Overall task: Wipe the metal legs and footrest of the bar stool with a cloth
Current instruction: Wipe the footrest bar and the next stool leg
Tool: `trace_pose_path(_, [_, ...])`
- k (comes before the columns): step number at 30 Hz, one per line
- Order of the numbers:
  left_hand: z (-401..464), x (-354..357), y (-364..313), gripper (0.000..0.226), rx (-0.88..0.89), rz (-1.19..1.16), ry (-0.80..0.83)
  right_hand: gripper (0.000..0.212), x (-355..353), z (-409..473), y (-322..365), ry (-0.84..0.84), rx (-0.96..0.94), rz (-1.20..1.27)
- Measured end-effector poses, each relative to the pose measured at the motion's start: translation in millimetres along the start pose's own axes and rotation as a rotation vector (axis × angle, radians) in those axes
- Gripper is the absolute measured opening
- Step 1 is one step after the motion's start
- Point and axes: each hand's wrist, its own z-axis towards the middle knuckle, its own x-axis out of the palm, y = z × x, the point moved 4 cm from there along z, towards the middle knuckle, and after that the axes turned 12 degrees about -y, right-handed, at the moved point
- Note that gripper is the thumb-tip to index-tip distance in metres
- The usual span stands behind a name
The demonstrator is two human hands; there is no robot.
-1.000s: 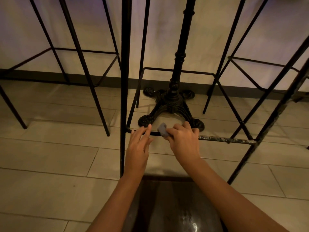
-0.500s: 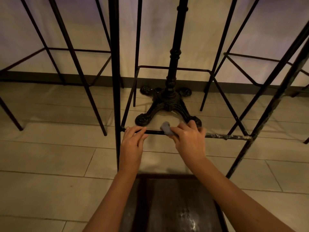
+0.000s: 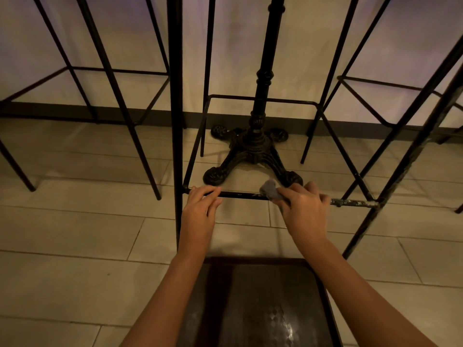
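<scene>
The bar stool's black metal footrest bar runs across the middle of the head view, joined to a leg on the left and a scuffed leg on the right. My left hand grips the bar near its left end, fingers curled over it. My right hand holds a small grey cloth against the bar, a little right of its middle. Beyond my right hand the bar looks worn and speckled.
An ornate cast-iron table base stands just behind the footrest. More black stools stand to the left and right, in front of a pale wall. A dark square surface lies below my arms on the tiled floor.
My right hand and the cloth have slid to the right along the footrest. My left hand closed around the bar and stays near its left end.
</scene>
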Motion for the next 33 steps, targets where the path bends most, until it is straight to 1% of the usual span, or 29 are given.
trace_pose_path(4, [-1.2, 1.3, 0.5, 0.026, 0.000, -0.008, 0.000, 0.015, 3.4, 1.1, 13.1, -0.003, -0.027, 0.008])
trace_pose_path(6, [-1.3, 1.6, 1.8, 0.026, 0.009, -0.003, -0.010, 0.013, 8.8, 2.8, 31.5, 0.028, -0.067, -0.005])
trace_pose_path(9, [-1.0, 1.8, 2.1, 0.025, 0.026, 0.002, -0.019, 0.017, 20.2, 4.5, 66.3, 0.100, -0.129, -0.029])
trace_pose_path(11, [-0.6, 1.3, 1.1, 0.025, 0.030, 0.000, -0.013, 0.019, 23.5, 6.6, 77.6, 0.110, -0.168, -0.035])
trace_pose_path(14, [0.0, 0.8, 1.1, 0.024, 0.032, 0.003, -0.015, 0.019, 19.5, 5.4, 64.3, 0.104, -0.189, -0.073])
trace_pose_path(19, [-1.1, 1.4, 2.0, 0.022, -0.001, 0.010, -0.033, 0.020, 0.7, 0.4, -8.1, 0.068, -0.130, -0.139])
trace_pose_path(22, [-1.6, 1.8, -0.3, 0.023, -0.020, 0.005, -0.036, 0.015, -4.1, 0.6, -29.3, 0.038, -0.086, -0.153])
trace_pose_path(25, [-1.3, 2.1, -2.5, 0.022, -0.021, 0.011, -0.032, 0.010, -1.9, 0.3, -22.5, 0.015, -0.047, -0.124])
trace_pose_path(29, [-1.4, 1.5, -3.1, 0.021, -0.034, 0.012, -0.042, 0.019, 1.3, 1.9, -8.4, 0.024, -0.076, -0.119])
trace_pose_path(33, [-0.2, 2.5, -5.4, 0.020, -0.041, 0.009, -0.040, 0.022, 10.8, 4.7, 39.7, 0.059, -0.124, -0.051])
